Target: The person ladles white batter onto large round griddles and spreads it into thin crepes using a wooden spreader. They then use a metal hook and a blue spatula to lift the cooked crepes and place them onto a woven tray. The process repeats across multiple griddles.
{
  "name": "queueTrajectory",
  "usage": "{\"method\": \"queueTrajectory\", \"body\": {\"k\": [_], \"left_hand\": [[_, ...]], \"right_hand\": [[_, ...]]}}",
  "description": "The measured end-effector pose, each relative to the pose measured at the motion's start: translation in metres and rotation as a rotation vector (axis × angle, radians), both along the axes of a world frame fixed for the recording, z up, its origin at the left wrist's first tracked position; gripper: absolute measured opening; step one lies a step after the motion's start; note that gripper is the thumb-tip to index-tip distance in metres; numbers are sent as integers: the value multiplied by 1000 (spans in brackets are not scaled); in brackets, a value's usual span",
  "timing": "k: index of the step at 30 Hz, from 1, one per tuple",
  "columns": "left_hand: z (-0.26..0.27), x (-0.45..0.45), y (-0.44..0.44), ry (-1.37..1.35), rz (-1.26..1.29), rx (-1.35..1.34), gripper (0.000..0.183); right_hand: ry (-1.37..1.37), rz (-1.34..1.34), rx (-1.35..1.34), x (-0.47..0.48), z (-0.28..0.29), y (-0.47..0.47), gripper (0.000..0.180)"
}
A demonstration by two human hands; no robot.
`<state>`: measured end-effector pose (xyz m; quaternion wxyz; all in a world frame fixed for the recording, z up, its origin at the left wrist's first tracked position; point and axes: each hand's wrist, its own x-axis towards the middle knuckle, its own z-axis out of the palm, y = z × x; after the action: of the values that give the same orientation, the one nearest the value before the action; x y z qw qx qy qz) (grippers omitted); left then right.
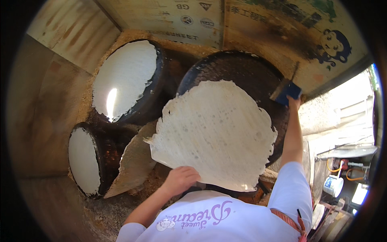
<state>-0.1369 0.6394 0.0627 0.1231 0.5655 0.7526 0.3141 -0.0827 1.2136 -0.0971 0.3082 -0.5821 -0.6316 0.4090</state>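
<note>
A thin, pale sheet of cooked batter (211, 130) with ragged edges and small bubbles lies over a large round dark griddle (242, 68). My left hand (183, 179) grips the sheet's near left edge, which is off the griddle. At the griddle's right rim, my right hand (294, 103) holds a blue scraper or wide brush (286, 92); its exact kind is hard to tell. The griddle's far part shows bare and dark, while the sheet hides much of the rest.
Behind on the left, a second dark pan (160, 78) is covered with glossy white batter (127, 75). A smaller pan (105, 157) nearer me bears white batter (83, 160). Between them and me hangs a brownish sheet (136, 163). Printed panels (187, 18) wall the back. A bucket (333, 185) stands right.
</note>
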Motion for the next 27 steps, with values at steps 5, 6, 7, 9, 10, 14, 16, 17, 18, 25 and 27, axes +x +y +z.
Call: {"method": "queueTrajectory", "body": {"k": [5, 6, 7, 9, 10, 14, 16, 17, 18, 25, 27], "left_hand": [[2, 12, -3, 2, 114, -27, 20], [3, 14, -4, -1, 135, -28, 20], [3, 14, -5, -7, 151, -27, 21], [2, 15, -5, -9, 182, -50, 18], [2, 17, -4, -15, 179, -52, 16], [0, 19, -3, -10, 178, -84, 16], [2, 18, 0, 1, 159, -90, 16], [0, 17, -1, 4, 160, -86, 18], [-3, 16, -4, 6, 172, -82, 19], [-7, 9, -9, -3, 101, -77, 21], [-11, 6, -6, 14, 66, -58, 19]], "right_hand": [[-261, 172, -118, -188, 23, -23, 55], [-262, 234, -144, -219, 20, -37, 56], [-276, 287, -155, -248, 17, -54, 54], [-326, 535, -153, -301, 24, -119, 56], [-430, 612, -1, -320, 20, -149, 62], [-546, 960, 241, -346, 46, -254, 67], [-528, 796, 294, -335, 53, -223, 66], [-520, 712, 320, -325, 55, -200, 65], [-580, 676, 307, -306, 69, -175, 61], [-838, 344, 267, -58, 89, -36, 65], [-743, 273, 344, 35, 70, -31, 64]]}}
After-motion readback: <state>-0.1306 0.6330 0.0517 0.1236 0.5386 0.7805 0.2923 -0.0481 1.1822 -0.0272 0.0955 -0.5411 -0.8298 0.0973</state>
